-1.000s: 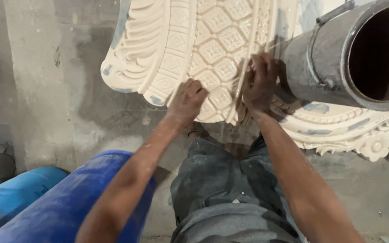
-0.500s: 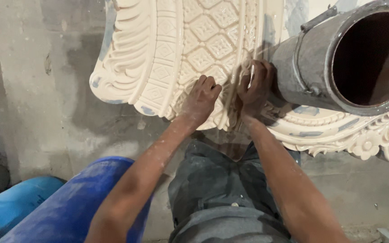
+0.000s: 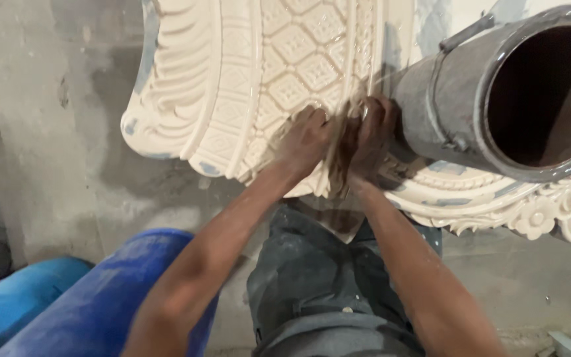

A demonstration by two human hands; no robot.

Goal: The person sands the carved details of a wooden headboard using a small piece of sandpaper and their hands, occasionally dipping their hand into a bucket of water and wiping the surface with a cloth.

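Note:
A large cream moulding (image 3: 252, 79) with a diamond lattice and ribbed borders lies in front of me. My left hand (image 3: 306, 137) and my right hand (image 3: 373, 132) sit close together at its near edge, fingers curled. Between them runs a clear plastic film (image 3: 340, 211). It comes down over the lattice and hangs in a point over my lap. Both hands appear to pinch this film against the moulding. The fingertips are partly hidden by the film's glare.
A grey metal bucket (image 3: 470, 99) lies on its side at the right, mouth toward me, over a second cream floral moulding (image 3: 550, 211). Two blue barrels (image 3: 94, 304) lie at the lower left. The grey concrete floor (image 3: 41, 132) shows at the left.
My two hands have drawn closer together and their fingers have curled at the moulding's near edge. The view has shifted, so the moulding and bucket look larger and lower.

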